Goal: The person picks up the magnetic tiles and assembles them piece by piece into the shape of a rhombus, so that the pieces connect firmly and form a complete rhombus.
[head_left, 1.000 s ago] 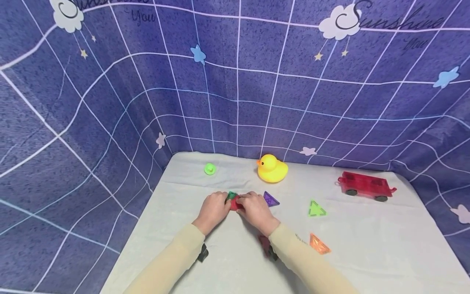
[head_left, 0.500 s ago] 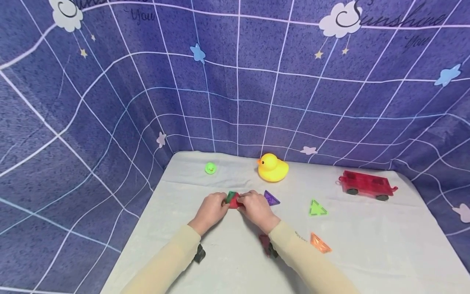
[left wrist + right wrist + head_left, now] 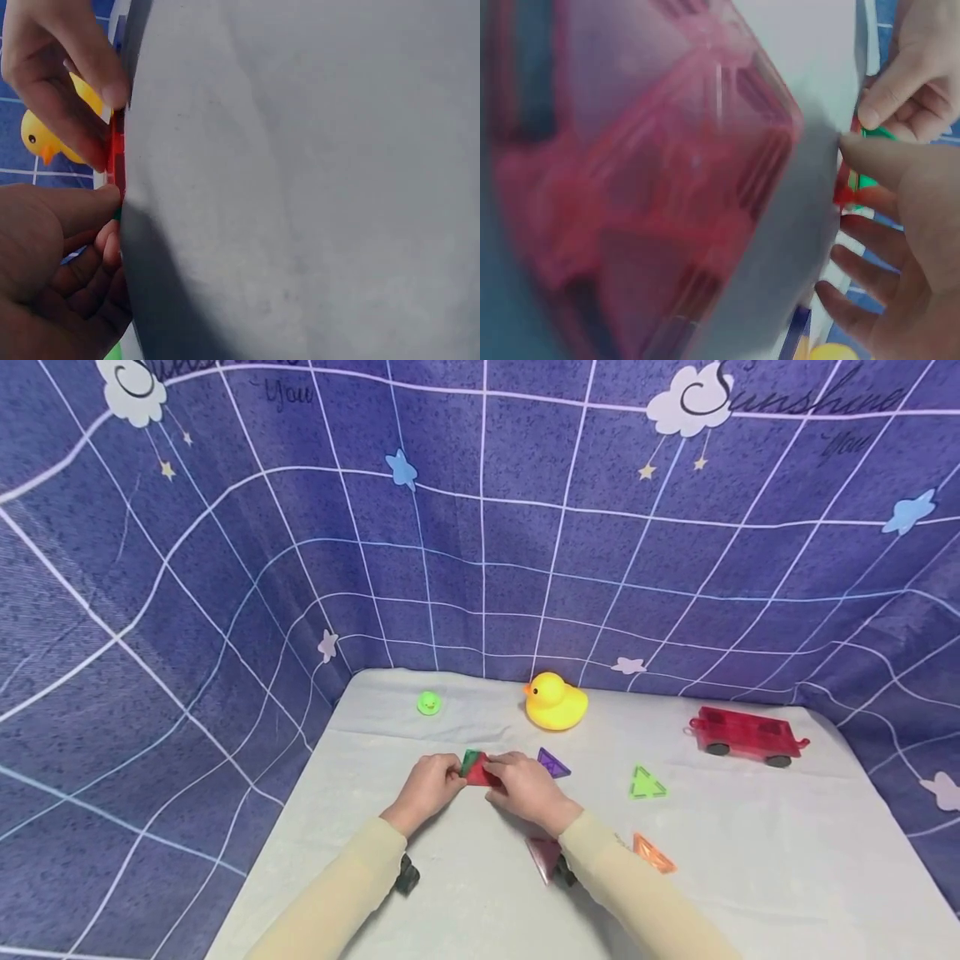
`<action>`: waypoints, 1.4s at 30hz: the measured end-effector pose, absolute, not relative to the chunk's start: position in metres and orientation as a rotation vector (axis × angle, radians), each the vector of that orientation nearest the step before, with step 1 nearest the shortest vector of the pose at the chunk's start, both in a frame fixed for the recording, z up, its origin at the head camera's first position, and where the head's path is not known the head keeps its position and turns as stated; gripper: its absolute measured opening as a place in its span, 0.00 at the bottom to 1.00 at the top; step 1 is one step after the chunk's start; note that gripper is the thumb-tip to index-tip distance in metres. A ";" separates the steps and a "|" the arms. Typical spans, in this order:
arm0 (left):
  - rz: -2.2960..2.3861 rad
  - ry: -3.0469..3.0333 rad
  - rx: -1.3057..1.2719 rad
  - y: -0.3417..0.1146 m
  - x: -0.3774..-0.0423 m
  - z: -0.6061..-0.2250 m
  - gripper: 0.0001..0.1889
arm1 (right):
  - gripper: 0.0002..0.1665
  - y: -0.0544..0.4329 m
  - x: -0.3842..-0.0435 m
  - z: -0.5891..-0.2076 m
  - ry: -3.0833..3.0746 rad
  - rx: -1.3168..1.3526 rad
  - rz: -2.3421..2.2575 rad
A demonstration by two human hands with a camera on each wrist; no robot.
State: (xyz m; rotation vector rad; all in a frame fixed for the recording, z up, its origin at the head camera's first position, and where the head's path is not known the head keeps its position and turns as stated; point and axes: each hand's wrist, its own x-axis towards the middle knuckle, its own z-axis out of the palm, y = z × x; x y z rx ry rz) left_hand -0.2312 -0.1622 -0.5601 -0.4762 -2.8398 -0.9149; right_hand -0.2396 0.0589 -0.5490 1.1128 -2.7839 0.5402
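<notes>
In the head view my left hand (image 3: 427, 787) pinches the left edge of a red and green translucent piece, apparently magnetic tiles placed together. The green tile (image 3: 470, 760) lies at upper left, beside the red tile (image 3: 480, 774). My right hand (image 3: 528, 789) holds the right edge between thumb and fingers, covering part of it. The left wrist view shows the red tile (image 3: 116, 154) edge-on between both hands' fingertips. In the right wrist view, green (image 3: 867, 181) shows behind my right fingers. How the tiles join cannot be seen.
Around the hands lie a purple triangle tile (image 3: 552, 764), a green triangle tile (image 3: 647, 783), an orange triangle tile (image 3: 653, 853) and a dark pink tile (image 3: 542, 857) beside my right wrist. Farther back stand a yellow duck (image 3: 555, 703), a small green duck (image 3: 429, 702) and a red wheeled base (image 3: 748, 735).
My left hand has slid slightly left, showing more of the red and green piece. The right wrist has shifted a little right, uncovering more of the dark pink tile.
</notes>
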 end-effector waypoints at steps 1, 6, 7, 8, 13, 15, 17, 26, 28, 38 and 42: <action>-0.923 -2.842 -0.470 -0.162 -0.231 -0.560 0.15 | 0.29 0.062 -0.239 -0.548 -2.801 1.135 0.576; -0.934 -2.856 -0.454 -0.161 -0.230 -0.560 0.15 | 0.32 0.081 -0.241 -0.545 -2.815 1.122 0.722; -0.935 -2.853 -0.458 -0.161 -0.230 -0.560 0.15 | 0.32 0.085 -0.242 -0.545 -2.806 1.089 0.731; -0.933 -2.851 -0.461 -0.161 -0.230 -0.559 0.15 | 0.31 0.090 -0.243 -0.545 -2.795 1.049 0.738; -0.944 -2.851 -0.463 -0.162 -0.230 -0.558 0.15 | 0.26 0.115 -0.249 -0.542 -2.760 0.836 0.742; -0.944 -2.853 -0.463 -0.162 -0.230 -0.558 0.15 | 0.25 0.124 -0.250 -0.542 -2.782 0.760 0.731; -0.939 -2.852 -0.467 -0.162 -0.230 -0.557 0.15 | 0.24 0.133 -0.250 -0.544 -2.824 0.687 0.713; -0.926 -2.855 -0.468 -0.162 -0.229 -0.557 0.15 | 0.24 0.149 -0.246 -0.549 -2.921 0.590 0.687; -0.927 -2.857 -0.470 -0.162 -0.229 -0.557 0.15 | 0.22 0.149 -0.246 -0.549 -2.920 0.581 0.706; -0.917 -2.883 -0.457 -0.162 -0.231 -0.559 0.16 | 0.18 0.144 -0.244 -0.551 -2.848 0.537 0.805; -0.921 -2.886 -0.459 -0.161 -0.230 -0.558 0.16 | 0.17 0.141 -0.242 -0.552 -2.839 0.529 0.818</action>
